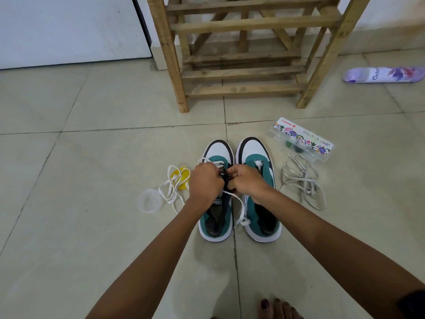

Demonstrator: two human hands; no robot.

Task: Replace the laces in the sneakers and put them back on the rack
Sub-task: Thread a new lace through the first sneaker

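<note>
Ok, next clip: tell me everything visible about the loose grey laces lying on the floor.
The grey laces lie in a loose tangled heap on the tiled floor, just to the right of the right sneaker and in front of the clear plastic box. They look flat, woven and somewhat dingy, with pale tips showing at the far ends. Neither hand touches them; whether they touch the box is unclear.

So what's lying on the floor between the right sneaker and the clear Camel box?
A loose heap of greyish laces lies on the tiles between the right sneaker and the Camel box, seen in the head view.
</note>
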